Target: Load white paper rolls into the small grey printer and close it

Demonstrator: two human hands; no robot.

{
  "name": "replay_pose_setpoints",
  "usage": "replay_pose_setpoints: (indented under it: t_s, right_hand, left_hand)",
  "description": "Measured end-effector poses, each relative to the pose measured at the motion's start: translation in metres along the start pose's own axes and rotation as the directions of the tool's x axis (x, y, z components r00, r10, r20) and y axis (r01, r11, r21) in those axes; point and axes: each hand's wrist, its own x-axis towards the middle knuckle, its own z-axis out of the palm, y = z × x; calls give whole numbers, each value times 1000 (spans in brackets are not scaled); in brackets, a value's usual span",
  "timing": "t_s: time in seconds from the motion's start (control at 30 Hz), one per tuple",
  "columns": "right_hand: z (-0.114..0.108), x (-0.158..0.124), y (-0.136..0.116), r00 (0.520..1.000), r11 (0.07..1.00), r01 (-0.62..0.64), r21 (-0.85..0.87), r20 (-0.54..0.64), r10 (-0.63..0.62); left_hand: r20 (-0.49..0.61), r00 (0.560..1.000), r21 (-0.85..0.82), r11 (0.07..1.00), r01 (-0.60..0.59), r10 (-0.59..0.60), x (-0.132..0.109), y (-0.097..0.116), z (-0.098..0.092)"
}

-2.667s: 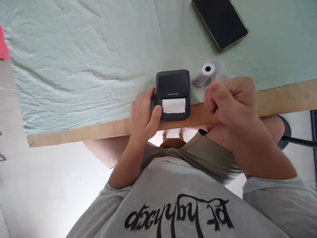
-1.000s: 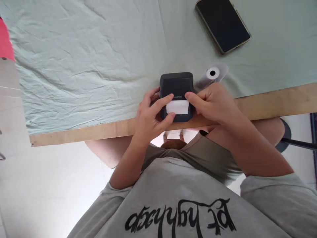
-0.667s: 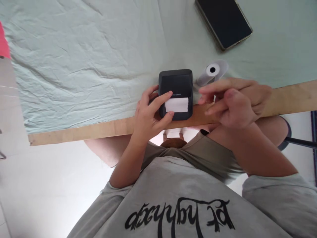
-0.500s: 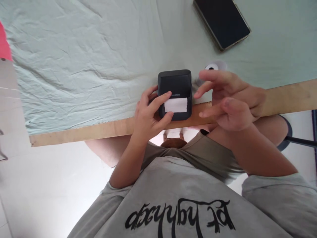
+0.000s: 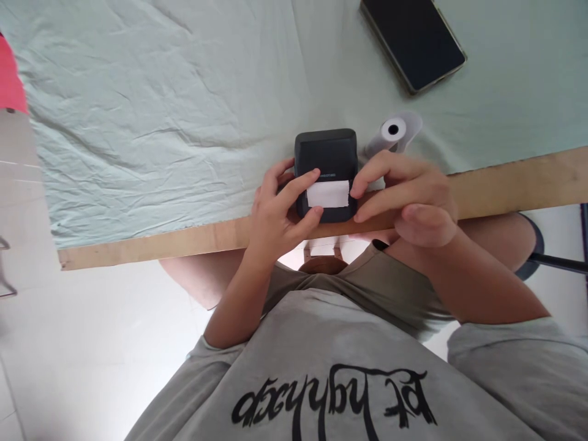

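A small dark label printer [image 5: 327, 156] stands at the near edge of the table, a strip of white paper [image 5: 327, 193] sticking out of its front slot. My left hand [image 5: 275, 214] is closed around the printer's left side, index finger on top by the slot and thumb on the front. My right hand [image 5: 404, 193] is open with its fingers stretched out; the tips of the index and middle fingers touch the printer's right side beside the paper. A white paper roll [image 5: 390, 133] lies just right of the printer, behind my right hand.
A pale green wrinkled cloth [image 5: 160, 110] covers the table, leaving a bare wooden strip [image 5: 514, 184] along the near edge. A black phone [image 5: 413, 40] lies face up at the far right. Something pink [image 5: 10, 79] shows at the left border.
My right hand left the printer's front, swung out to the right with fingers spread, and has come back to the printer's right side. The left hand keeps its hold.
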Motion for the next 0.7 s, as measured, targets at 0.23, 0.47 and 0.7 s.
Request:
replay_pose_setpoints:
  t_s: [0.23, 0.47, 0.7]
  right_hand:
    - [0, 3, -3, 999, 995, -18, -99, 41, 22]
    - [7, 11, -6, 963, 911, -266, -315, -59, 261]
    - [8, 14, 2, 909, 829, -405, -386, -74, 410]
  left_hand:
    - [15, 1000, -7, 1000, -4, 4, 0, 0, -2]
    - [41, 999, -6, 1000, 31, -30, -1, -5, -1]
    - [155, 987, 104, 994, 15, -31, -6, -6, -9]
